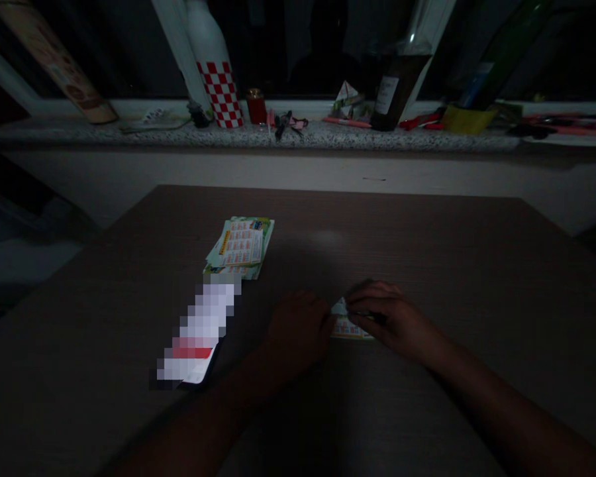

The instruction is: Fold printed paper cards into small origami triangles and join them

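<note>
On the dim wooden table lies a small printed paper slip (pixel 346 328), with rows of coloured boxes and a pale, pointed fold at its top. My left hand (pixel 300 326) is closed at the slip's left edge, its fingertips mostly lost in shadow. From the other side, my right hand (pixel 388 317) curls over the upper right of the slip, thumb and fingers drawn together at the fold. To the left lies a loose stack of similar printed slips (pixel 241 246). A lit phone (pixel 198 338), its screen blurred out, is just below that stack.
Beyond the table (pixel 427 232), a granite windowsill (pixel 173 138) holds a red-checkered white bottle (pixel 221 93), a small red jar (pixel 256 107), a dark labelled bottle (pixel 395 93), a folded paper shape (pixel 346 99) and a tall tube (pixel 74 79).
</note>
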Tool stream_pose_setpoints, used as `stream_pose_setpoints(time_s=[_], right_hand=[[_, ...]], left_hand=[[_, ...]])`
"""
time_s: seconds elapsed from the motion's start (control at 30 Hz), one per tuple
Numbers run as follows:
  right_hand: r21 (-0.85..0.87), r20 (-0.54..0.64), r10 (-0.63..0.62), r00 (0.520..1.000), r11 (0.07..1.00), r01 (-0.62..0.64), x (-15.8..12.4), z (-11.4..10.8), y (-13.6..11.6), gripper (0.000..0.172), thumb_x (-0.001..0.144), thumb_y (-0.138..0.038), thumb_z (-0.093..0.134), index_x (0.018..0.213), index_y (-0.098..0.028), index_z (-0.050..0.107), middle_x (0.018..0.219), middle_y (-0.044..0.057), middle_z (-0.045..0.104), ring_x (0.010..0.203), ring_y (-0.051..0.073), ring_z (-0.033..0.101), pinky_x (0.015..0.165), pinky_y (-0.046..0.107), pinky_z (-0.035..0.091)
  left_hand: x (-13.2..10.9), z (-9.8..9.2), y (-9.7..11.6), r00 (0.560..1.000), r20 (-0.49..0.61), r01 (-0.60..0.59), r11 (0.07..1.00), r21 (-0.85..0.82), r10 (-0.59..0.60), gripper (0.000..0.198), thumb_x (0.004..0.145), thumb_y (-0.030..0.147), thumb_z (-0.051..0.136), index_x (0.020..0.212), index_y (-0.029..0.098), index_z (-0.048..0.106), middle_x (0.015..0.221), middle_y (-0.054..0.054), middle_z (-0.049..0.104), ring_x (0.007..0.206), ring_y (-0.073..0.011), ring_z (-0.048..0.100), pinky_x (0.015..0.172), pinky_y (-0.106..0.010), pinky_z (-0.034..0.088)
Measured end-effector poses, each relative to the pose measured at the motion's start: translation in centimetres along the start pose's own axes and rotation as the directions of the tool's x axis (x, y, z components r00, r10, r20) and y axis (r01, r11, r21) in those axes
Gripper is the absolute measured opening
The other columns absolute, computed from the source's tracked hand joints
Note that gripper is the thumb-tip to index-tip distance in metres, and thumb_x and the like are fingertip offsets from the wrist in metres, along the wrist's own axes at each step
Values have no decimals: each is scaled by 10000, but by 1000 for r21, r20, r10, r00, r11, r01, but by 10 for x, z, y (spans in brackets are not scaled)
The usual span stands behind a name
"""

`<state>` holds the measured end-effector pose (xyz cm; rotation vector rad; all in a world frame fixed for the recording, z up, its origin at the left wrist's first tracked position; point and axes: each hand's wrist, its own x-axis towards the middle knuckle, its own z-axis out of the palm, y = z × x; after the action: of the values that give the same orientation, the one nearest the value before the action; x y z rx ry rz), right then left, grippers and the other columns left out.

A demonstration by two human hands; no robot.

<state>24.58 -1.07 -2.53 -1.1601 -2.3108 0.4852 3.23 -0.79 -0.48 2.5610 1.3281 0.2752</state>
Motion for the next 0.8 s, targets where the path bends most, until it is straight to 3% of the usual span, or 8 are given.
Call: stream_pose_setpoints(time_s=[0.5,0.8], right_hand=[[-9,-3,3,1000,1000,-3,0,0,-4,110,850,-224,639,924,-261,711,1002,33,689,981,210,605,881,409,440],[4,-94,21,995,1000,-21,0,7,-8,109,806,-257,688,913,-254,711,986,51,700,953,229,622,841,409,457]], left_hand=[[8,0,2,998,59,4,995,98,-10,255,936,294,414,899,143,617,914,-95,658,870,-237,605,800,-377,456],[9,-2,3,996,85,-11,994,108,1,260,936,293,415,925,129,616,931,-109,658,880,-249,611,800,-387,464]])
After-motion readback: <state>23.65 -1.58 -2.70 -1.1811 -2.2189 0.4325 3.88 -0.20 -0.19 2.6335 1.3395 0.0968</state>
